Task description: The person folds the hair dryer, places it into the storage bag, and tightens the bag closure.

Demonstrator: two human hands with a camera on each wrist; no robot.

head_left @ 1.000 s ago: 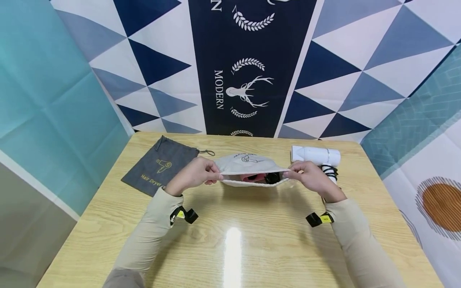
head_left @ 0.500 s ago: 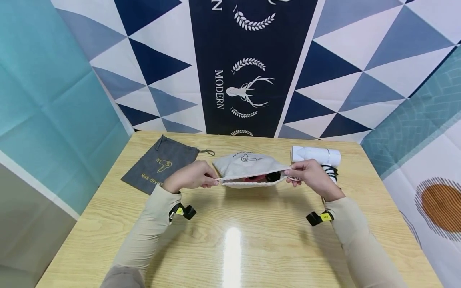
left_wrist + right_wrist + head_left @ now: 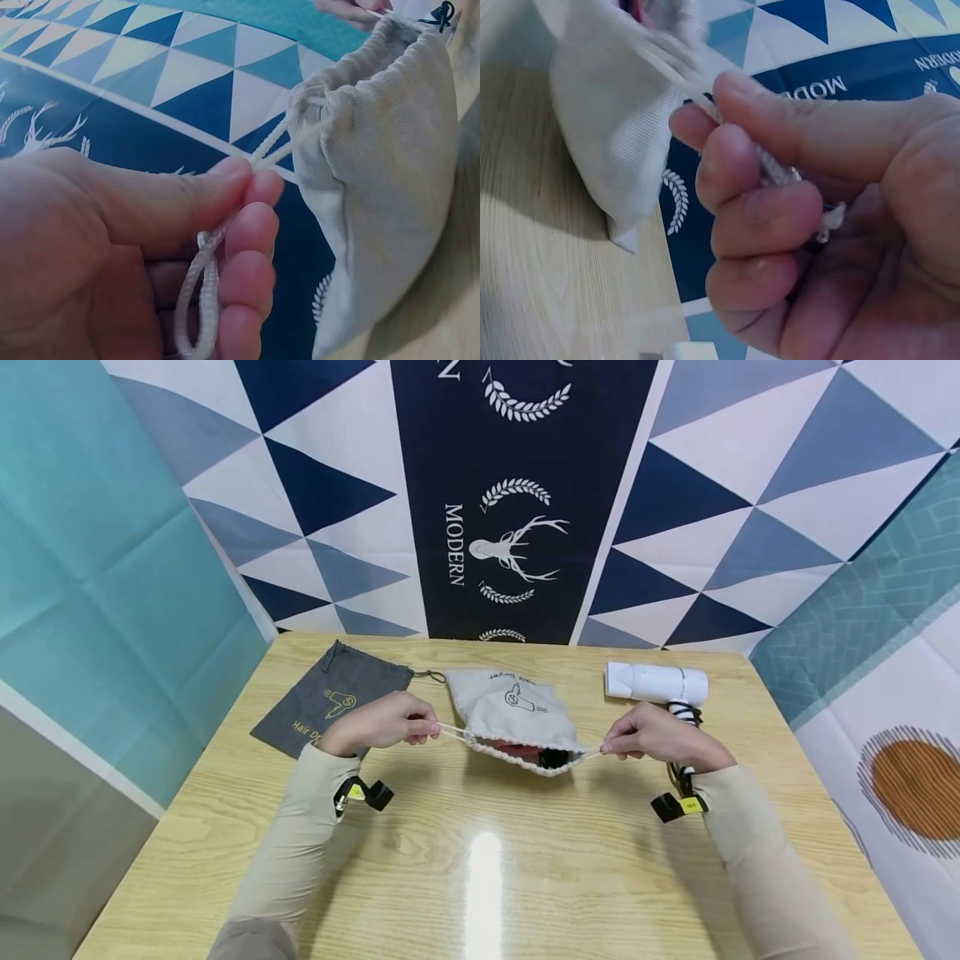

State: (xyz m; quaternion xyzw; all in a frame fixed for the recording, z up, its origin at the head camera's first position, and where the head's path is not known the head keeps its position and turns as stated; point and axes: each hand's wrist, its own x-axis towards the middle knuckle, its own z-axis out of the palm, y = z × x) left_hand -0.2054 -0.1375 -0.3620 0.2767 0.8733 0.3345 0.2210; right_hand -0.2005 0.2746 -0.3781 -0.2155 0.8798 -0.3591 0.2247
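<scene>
A whitish cloth drawstring bag, printed with a hair dryer picture, lies near the table's middle with its gathered mouth toward me. Something pink and something black show inside the partly open mouth. My left hand pinches a looped white drawstring at the bag's left side. On the other side, my right hand grips the opposite drawstring, whose knotted end shows beneath the curled fingers. Both cords run taut from the bag's mouth to the hands.
At the back left lies a flat dark grey pouch lettered "Hair Dryer". A white hair dryer with a black cord wound on its handle rests behind my right hand. Patterned cloth walls stand behind the wooden table.
Earlier the hands held the bag's rim at both sides. Now they have moved apart, pulling the drawstrings outward; the mouth has narrowed and puckered, and the bag lies flatter.
</scene>
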